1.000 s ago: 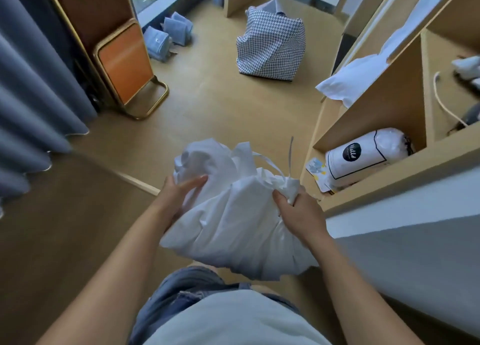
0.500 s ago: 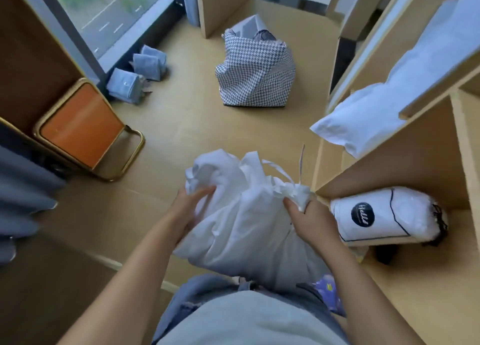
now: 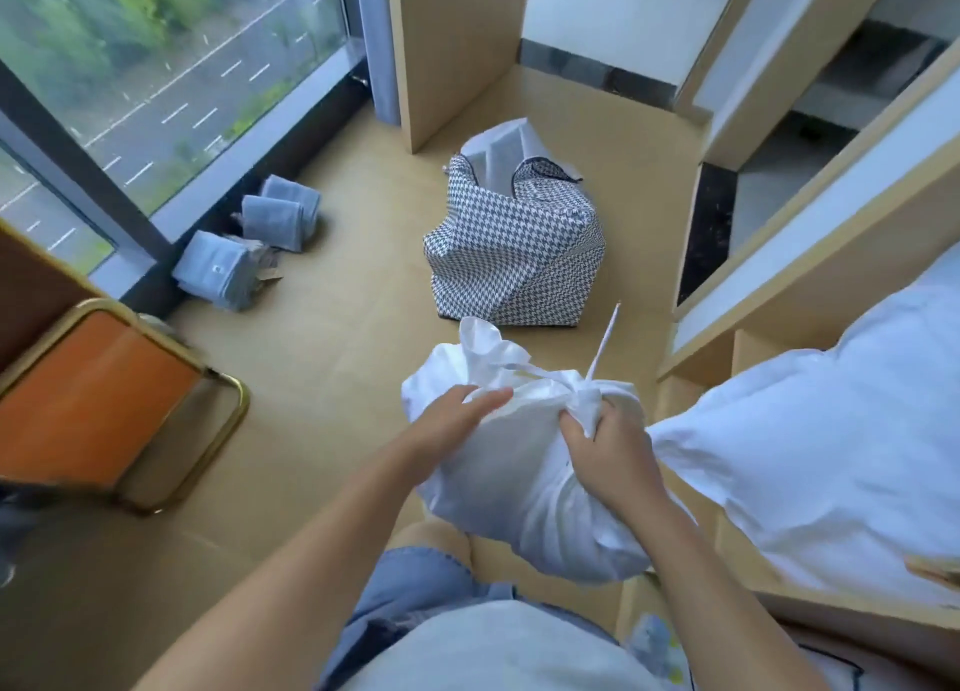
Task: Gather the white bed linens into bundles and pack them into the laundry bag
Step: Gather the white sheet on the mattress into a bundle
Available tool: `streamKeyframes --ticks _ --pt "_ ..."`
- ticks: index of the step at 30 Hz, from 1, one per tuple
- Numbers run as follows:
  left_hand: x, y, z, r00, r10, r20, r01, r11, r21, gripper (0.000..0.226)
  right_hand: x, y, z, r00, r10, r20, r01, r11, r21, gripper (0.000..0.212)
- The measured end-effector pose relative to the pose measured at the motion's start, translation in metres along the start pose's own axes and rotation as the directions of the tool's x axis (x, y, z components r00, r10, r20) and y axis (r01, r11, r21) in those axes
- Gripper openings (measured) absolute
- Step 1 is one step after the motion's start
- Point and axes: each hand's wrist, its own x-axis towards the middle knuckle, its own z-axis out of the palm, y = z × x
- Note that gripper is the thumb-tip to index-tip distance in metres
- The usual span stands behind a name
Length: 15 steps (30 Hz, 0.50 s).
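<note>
White linen bundle (image 3: 519, 487) hangs in the air in front of the person. It is on the near side of the laundry bag (image 3: 514, 259), a little apart from it. The right hand (image 3: 608, 451) has its grip closed tight round the twisted top of the bundle. The left hand (image 3: 452, 425) lies on the bundle's side with straight fingers. Its grip is open and it only presses.

What could go wrong? I think the bundle could come undone. A thin strip (image 3: 605, 342) sticks up from the twisted top. A loose ruffle (image 3: 483, 342) flops out on the side toward the laundry bag. If the right hand slips, the cloth could spill onto the floor (image 3: 337, 326).

The laundry bag is soft and saggy. Something white (image 3: 511, 144) already pokes out of its top. So the bundle may not fit in, or the bag may tip over when it is pushed. That white thing is the main thing in the way.

Left of the laundry bag, folded blue cloths (image 3: 280, 217) lie by the window (image 3: 156, 66). Nearer than the bag and far to its left stands an orange chair (image 3: 88, 394). Nearer than the bag and to its right, a white pillow (image 3: 805, 456) lies on a wooden shelf (image 3: 810, 285). It is just beside the bundle, and I cannot tell if they touch.
</note>
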Motion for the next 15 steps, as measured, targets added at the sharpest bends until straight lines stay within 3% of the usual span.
streamKeyframes --ticks 6,9,15 --pt "0.123 0.102 -0.045 0.994 0.0 -0.107 0.002 1.0 0.024 0.067 0.139 -0.032 -0.021 0.994 0.031 -0.103 -0.019 0.993 0.114 0.025" --pt "0.184 0.154 -0.053 0.958 0.032 -0.284 -0.015 0.998 0.061 0.045 0.204 -0.041 -0.027 0.983 0.104 -0.154 -0.072 0.976 0.204 0.023" --pt "0.302 0.27 -0.064 0.884 0.11 -0.454 -0.129 0.992 -0.011 0.06 0.353 -0.038 -0.038 0.964 0.152 -0.218 -0.062 0.927 0.371 0.032"
